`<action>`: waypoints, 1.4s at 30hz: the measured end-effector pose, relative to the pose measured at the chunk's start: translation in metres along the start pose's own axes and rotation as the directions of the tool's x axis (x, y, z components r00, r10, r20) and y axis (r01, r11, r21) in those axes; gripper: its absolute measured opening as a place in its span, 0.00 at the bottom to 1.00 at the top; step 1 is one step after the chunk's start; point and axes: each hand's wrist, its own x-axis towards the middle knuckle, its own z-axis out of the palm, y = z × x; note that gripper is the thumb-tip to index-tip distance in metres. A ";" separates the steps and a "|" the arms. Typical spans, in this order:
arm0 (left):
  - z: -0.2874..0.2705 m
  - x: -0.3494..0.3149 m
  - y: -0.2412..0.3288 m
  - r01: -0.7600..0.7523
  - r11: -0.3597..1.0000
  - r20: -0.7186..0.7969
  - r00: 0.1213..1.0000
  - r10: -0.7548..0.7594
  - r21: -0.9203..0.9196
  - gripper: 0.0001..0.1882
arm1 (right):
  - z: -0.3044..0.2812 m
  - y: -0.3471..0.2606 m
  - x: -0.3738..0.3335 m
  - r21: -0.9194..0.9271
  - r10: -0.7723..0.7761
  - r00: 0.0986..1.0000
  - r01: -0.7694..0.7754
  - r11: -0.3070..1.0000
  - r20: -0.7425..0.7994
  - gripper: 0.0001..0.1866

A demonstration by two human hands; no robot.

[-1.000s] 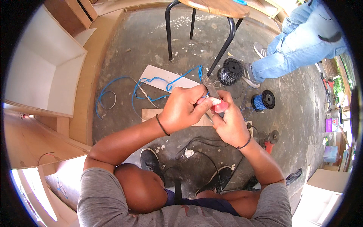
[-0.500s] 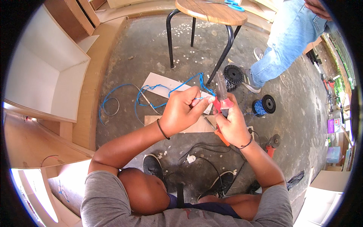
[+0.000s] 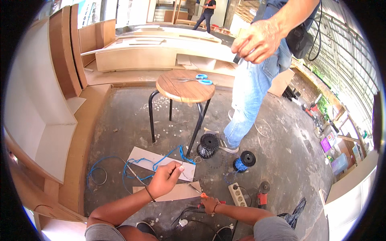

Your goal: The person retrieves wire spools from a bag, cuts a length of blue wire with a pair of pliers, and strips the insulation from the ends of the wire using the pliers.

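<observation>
Left hand [image 3: 164,178] pinches blue wire [image 3: 159,161], which trails forward and leftward across the floor. Right hand [image 3: 210,203], lower and rightward, grips a red-handled tool [image 3: 205,196] (kind unclear); power strip [image 3: 238,194] just beyond.

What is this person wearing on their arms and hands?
Both forearms are bare, with no gloves. The left hand has a thin dark band around its wrist, and the right hand has one too. Short grey sleeves cover the upper arms near the shoulders.

Bare forearms emerging from short grey sleeves; a thin dark band circles the wrist of the left hand [image 3: 164,179] and right hand [image 3: 210,204].
</observation>
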 end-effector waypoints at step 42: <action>-0.014 -0.003 0.017 -0.141 0.979 -0.025 0.989 0.146 0.150 0.05 | -0.281 0.005 -0.031 0.579 0.409 0.416 0.657 0.483 -0.812 0.05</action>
